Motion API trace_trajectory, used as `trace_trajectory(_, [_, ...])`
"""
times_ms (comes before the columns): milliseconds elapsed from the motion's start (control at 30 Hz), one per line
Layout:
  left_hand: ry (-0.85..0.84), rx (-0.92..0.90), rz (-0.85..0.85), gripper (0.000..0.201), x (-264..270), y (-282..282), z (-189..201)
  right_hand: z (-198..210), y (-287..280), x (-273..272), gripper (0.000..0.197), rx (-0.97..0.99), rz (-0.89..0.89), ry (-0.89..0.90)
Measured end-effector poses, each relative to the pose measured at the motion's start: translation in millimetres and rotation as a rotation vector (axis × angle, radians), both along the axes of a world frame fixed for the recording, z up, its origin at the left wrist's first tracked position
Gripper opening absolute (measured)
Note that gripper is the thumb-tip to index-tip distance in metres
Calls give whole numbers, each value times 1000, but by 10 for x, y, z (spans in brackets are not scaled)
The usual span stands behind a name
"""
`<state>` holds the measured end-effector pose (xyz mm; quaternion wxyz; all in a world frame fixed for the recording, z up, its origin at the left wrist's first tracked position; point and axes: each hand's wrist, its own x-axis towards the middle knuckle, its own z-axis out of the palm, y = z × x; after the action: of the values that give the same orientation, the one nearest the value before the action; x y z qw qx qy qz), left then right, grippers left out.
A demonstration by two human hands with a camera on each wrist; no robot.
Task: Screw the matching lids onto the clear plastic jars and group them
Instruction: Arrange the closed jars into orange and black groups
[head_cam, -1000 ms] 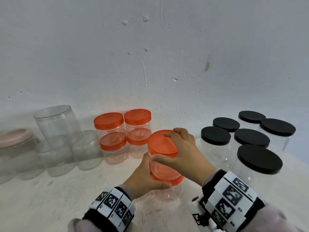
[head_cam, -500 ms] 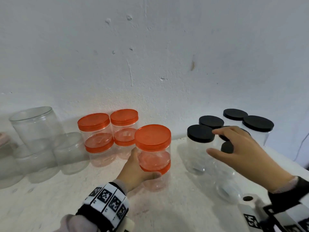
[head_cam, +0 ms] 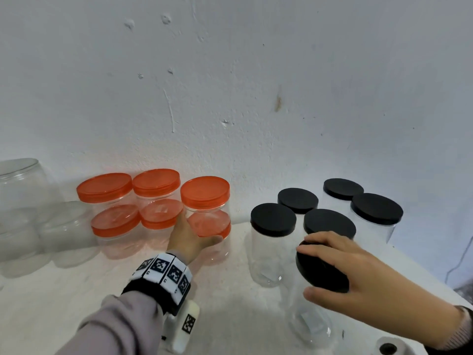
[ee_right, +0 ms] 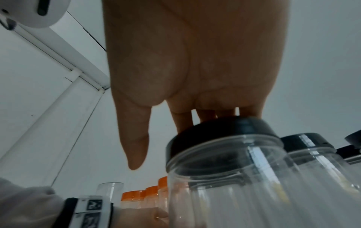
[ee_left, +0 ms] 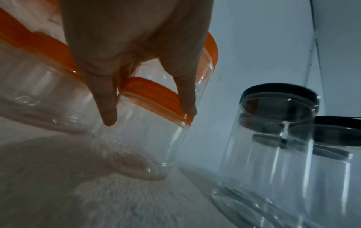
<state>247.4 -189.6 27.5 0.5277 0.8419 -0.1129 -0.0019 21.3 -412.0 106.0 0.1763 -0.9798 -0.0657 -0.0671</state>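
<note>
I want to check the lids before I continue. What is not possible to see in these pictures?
- Head view: right hand covers the nearest black lid; its tightness is hidden.
- Head view: the open clear jar at far left is cut by the edge.
- Left wrist view: left hand hides part of the orange-lidded jars.
</note>
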Motion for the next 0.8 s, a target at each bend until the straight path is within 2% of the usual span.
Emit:
trace_trajectory(167, [6,58,179,115,175,-226,5,43,-144,22,53,-128,104,86])
trace_trajectory(300, [-5,107,262,117,278,-352,5,69,-236,97,63,-254,189,114])
trace_trajectory(467, [-13,239,364,114,332,-469,8,119,-327,186,65,-258,271,145])
trace_trajectory(500, [-18,281,388,111,338,-496,7,120,-337,195,70,-261,295,135])
trace_trajectory(567, [-33,336,434,105,351,-543,6,157,-316,199,81,-242,266,172])
trace_trajectory(600, [-36,353,450,103,357,-558,5,168,-319,194,79,-250,243,169])
trace_trajectory(667, [-39,377,475,103,382,-582,-2,162,-322,181,61,-262,213,62])
trace_trajectory(800, [-49,387,505,96,409,-594,5,133,-294,183,72,-244,201,8])
